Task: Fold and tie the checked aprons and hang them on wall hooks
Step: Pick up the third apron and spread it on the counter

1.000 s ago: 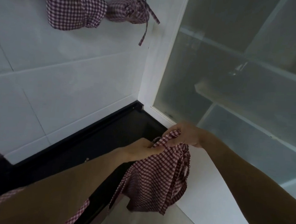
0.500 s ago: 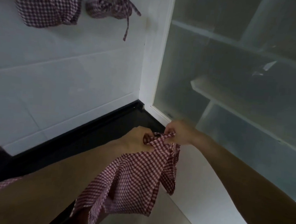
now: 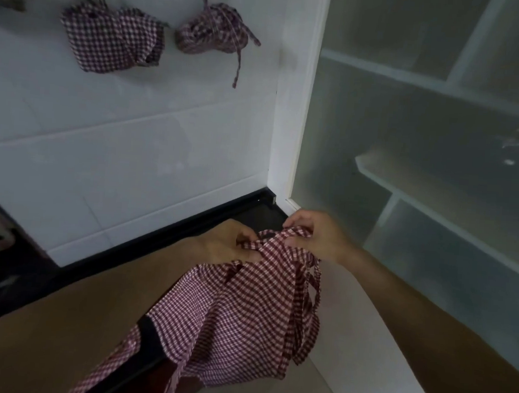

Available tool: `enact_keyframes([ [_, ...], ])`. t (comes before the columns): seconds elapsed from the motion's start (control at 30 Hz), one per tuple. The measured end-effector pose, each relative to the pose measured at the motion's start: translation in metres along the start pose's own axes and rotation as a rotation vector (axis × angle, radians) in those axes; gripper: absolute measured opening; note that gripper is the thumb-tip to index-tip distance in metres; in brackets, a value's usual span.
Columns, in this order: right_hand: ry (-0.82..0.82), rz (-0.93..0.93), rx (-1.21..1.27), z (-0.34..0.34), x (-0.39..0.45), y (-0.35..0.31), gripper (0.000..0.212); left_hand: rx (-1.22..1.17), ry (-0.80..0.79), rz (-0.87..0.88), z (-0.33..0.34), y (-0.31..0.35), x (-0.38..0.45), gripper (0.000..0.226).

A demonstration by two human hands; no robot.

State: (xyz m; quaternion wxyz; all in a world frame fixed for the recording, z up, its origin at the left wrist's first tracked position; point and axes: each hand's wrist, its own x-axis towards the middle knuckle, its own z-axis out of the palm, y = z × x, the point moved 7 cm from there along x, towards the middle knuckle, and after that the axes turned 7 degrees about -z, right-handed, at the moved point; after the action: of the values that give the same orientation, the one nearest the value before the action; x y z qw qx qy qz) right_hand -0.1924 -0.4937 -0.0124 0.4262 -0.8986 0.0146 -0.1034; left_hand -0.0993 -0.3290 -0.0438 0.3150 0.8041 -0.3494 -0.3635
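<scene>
Both hands pinch the top edge of a checked apron [image 3: 238,311]: the left hand [image 3: 227,240] and right hand [image 3: 314,235] sit close together, probably gathering the cloth to start a fold. The apron hangs loose and crumpled below them, red and white, straps dangling. Two tied bundles [image 3: 115,39] hang on the wall [image 3: 117,143]; their hooks seem to lie out of view.

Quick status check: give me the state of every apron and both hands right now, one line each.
Left bundled apron: folded, tied, hanging on the wall.
Right bundled apron: folded, tied, hanging on the wall, one tie dangling.
Loose apron: unfolded, held up at its top edge, body hanging down.
Left hand: fingers pinching the loose apron's top.
Right hand: fingers curled on the loose apron's top.
</scene>
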Motion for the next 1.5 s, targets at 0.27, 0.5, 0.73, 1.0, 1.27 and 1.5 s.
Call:
enact_keyframes([
  [0.27,0.314,-0.085,-0.039,-0.007,-0.007,0.005,0.02,-0.102,0.219,0.012,0.0,0.002,0.016,0.03],
  [0.5,0.273,-0.132,-0.015,-0.016,-0.009,0.004,0.016,-0.404,0.237,-0.01,0.01,0.014,0.027,0.033],
  [0.73,0.062,0.003,0.079,-0.009,-0.001,0.007,0.02,-0.4,0.068,0.083,0.016,0.032,0.026,0.023],
  [1.0,0.044,0.077,0.152,0.0,0.008,0.006,0.017,-0.296,0.145,0.123,0.003,0.023,0.023,0.028],
  [1.27,-0.034,0.244,0.314,0.018,0.019,0.006,0.005,-0.343,0.194,0.154,-0.003,0.019,0.019,0.018],
  [1.5,0.143,0.419,0.585,0.025,0.03,0.014,0.02,-0.344,0.061,0.108,0.006,0.015,0.02,0.03],
])
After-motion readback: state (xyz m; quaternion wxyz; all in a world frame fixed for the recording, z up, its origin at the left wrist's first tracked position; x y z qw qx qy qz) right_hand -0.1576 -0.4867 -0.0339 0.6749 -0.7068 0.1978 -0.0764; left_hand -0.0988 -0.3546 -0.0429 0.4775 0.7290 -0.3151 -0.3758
